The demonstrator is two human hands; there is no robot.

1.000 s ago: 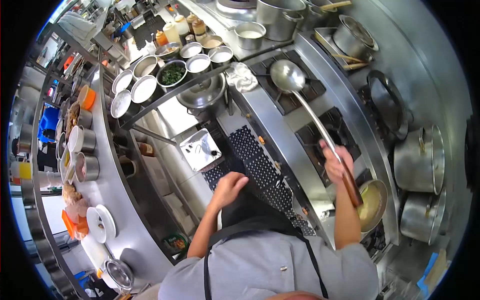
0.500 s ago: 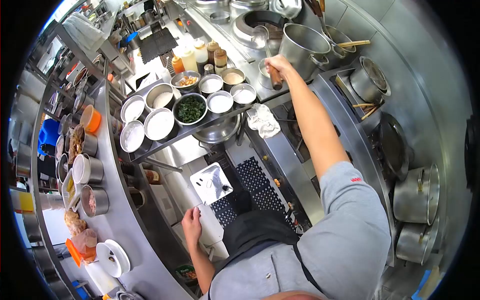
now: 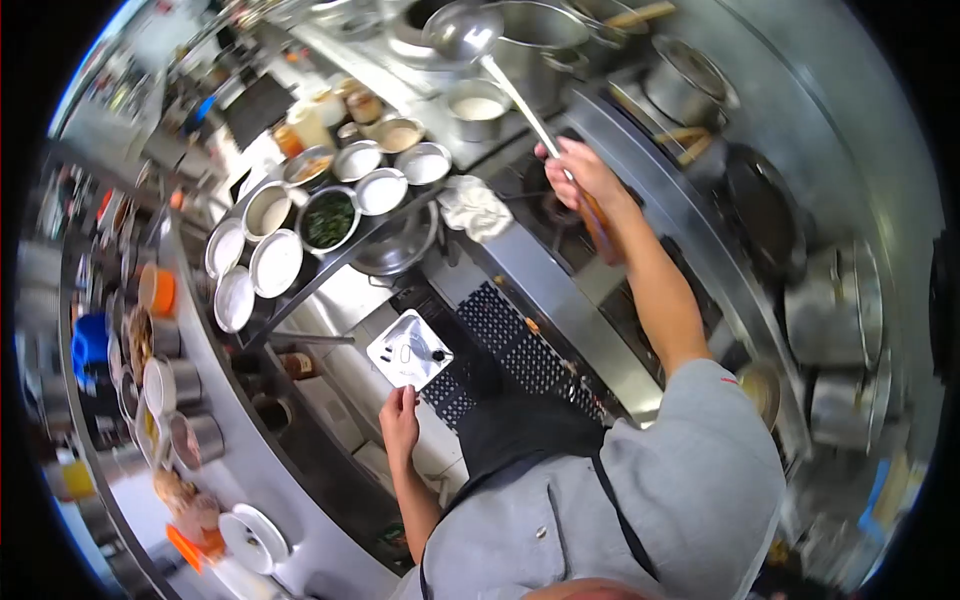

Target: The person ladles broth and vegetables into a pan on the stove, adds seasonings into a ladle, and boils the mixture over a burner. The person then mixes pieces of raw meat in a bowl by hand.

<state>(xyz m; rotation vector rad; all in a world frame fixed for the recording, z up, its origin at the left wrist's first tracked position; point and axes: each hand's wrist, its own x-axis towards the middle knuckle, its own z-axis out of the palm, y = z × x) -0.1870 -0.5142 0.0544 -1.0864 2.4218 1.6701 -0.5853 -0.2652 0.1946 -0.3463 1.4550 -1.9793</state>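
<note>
While a person in a grey shirt (image 3: 665,470) and black apron (image 3: 525,430) stands in a kitchen, seen from overhead, the left hand (image 3: 400,425) is nearer the body, its fingers loosely curled. Blur hides whether it is fully closed; nothing can be made out in it. Just beyond its fingertips is a metal tray (image 3: 412,325); whether they touch cannot be told.

Farther forward and to the right, the right hand (image 3: 583,178) is closed around the handle of a long ladle (image 3: 517,103). The step in hand appears to be carrying the ladle through the air by the stove; the next move seems to call for a firm wrist, with its scoop kept clear of nearby rims.

The ladle's long axis runs on a slant through the right hand: its wooden end (image 3: 602,238) pokes out nearer the body, and the metal shaft reaches forward and left to the scoop (image 3: 462,32), which points away from the person. Which way the hollow faces is unclear.

Left of the right hand lie a crumpled white cloth (image 3: 475,207) and, farther left, a bowl of dark greens (image 3: 328,220). Beyond the hand, a small pot (image 3: 478,108) with white contents sits left of the shaft, and a large pot (image 3: 545,75) to its right.
</note>
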